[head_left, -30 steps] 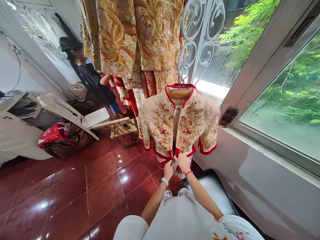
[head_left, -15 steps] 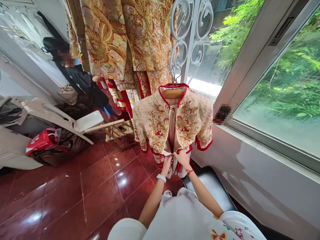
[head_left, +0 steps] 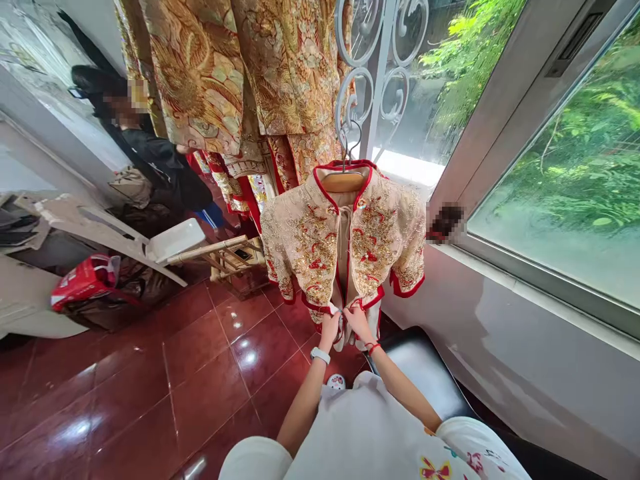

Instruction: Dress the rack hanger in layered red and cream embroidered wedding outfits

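A cream jacket (head_left: 320,240) with gold and red embroidery and red trim hangs on a wooden hanger (head_left: 343,180) hooked into a white scrolled metal grille (head_left: 380,60). Its front stands slightly apart down the middle. My left hand (head_left: 329,329) pinches the left front edge at the red hem. My right hand (head_left: 359,320) pinches the right front edge beside it, fingertips nearly touching. A white watch sits on my left wrist, a red cord on my right.
Larger gold embroidered garments (head_left: 240,73) hang behind the jacket. A person in dark clothes (head_left: 160,167) stands at the back left. A white folding chair (head_left: 125,233), a red bag (head_left: 83,280) and a black stool (head_left: 430,380) stand on the red tiled floor. A window sill (head_left: 540,287) runs along the right.
The view has shifted slightly left and down. My hands have stayed together at the jacket's lower front opening, rising a little along the red hem.
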A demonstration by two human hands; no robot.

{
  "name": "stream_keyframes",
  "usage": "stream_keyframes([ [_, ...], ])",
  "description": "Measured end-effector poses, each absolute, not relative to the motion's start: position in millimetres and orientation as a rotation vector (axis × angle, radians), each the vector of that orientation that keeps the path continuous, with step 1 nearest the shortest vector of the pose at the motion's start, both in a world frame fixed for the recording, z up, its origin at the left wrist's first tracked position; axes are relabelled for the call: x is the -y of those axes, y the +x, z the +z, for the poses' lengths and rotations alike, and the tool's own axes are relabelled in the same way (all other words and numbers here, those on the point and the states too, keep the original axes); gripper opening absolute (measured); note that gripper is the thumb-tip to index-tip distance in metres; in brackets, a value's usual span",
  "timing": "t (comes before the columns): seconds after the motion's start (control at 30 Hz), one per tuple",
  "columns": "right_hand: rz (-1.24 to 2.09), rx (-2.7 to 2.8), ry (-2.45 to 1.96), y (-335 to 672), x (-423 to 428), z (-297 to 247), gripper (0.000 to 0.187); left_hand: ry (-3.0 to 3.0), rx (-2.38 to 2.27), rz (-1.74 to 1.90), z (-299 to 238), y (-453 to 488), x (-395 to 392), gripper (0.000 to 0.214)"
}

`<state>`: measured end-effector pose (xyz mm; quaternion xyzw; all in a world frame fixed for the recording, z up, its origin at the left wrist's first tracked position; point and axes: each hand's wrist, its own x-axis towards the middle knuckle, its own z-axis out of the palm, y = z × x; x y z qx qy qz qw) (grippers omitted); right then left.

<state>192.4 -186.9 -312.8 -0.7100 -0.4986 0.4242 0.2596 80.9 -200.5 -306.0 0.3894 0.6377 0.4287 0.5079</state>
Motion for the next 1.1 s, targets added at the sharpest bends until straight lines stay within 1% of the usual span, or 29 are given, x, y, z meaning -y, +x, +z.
stream_keyframes([
  [0.13, 1.252, 1.299, -1.989, 182, 203, -332, 0.036, 0.921, -1.540, 1.077, -299, 79, 198, 0.023],
  [0.2, 1.288, 1.274, -2.016, 183, 216, -341, 0.033, 0.905, -1.562, 1.080, -297, 69, 195, 0.021],
  [0.27, 1.272, 1.247, -2.031, 192, 225, -344, 0.026, 0.879, -1.605, 1.071, -298, 51, 197, 0.020],
  [0.33, 1.193, 1.215, -2.038, 210, 224, -337, 0.017, 0.836, -1.666, 1.056, -300, 29, 206, 0.017],
  [0.37, 1.103, 1.185, -2.035, 220, 220, -329, 0.018, 0.804, -1.731, 1.076, -299, 19, 213, 0.015],
  [0.43, 0.764, 1.112, -1.962, 237, 203, -304, 0.036, 0.746, -1.965, 1.259, -293, 5, 224, 0.010],
  [0.47, 0.548, 1.093, -1.886, 242, 191, -286, 0.046, 0.762, -2.093, 1.408, -286, 3, 225, 0.013],
  [0.53, 0.144, 1.124, -1.695, 242, 165, -246, 0.066, 0.997, -2.229, 1.692, -261, 9, 216, 0.033],
  [0.57, 0.012, 1.186, -1.625, 238, 151, -226, 0.072, 1.212, -2.199, 1.765, -244, 17, 204, 0.047],
  [0.6, -0.069, 1.251, -1.594, 231, 137, -206, 0.077, 1.451, -2.108, 1.748, -226, 26, 190, 0.060],
  [0.63, -0.127, 1.292, -1.596, 225, 124, -190, 0.078, 1.632, -2.028, 1.699, -208, 34, 173, 0.071],
  [0.67, -0.168, 1.316, -1.617, 220, 113, -177, 0.075, 1.733, -1.992, 1.647, -192, 41, 156, 0.077],
  [0.7, -0.191, 1.323, -1.640, 219, 104, -167, 0.070, 1.778, -1.987, 1.604, -180, 45, 140, 0.077],
  [0.73, -0.200, 1.325, -1.651, 221, 98, -162, 0.062, 1.809, -1.986, 1.575, -170, 45, 126, 0.072],
  [0.8, -0.167, 1.341, -1.599, 238, 94, -160, 0.047, 1.832, -1.982, 1.564, -162, 33, 109, 0.055],
  [0.87, -0.094, 1.341, -1.488, 268, 101, -162, 0.038, 1.825, -1.962, 1.614, -162, 10, 103, 0.044],
  [0.97, -0.069, 1.213, -1.371, 319, 114, -153, 0.035, 1.749, -1.962, 1.783, -155, -31, 101, 0.036],
  [1.1, -0.143, 1.096, -1.270, 364, 104, -106, 0.036, 1.648, -2.014, 1.923, -119, -71, 80, 0.030],
])
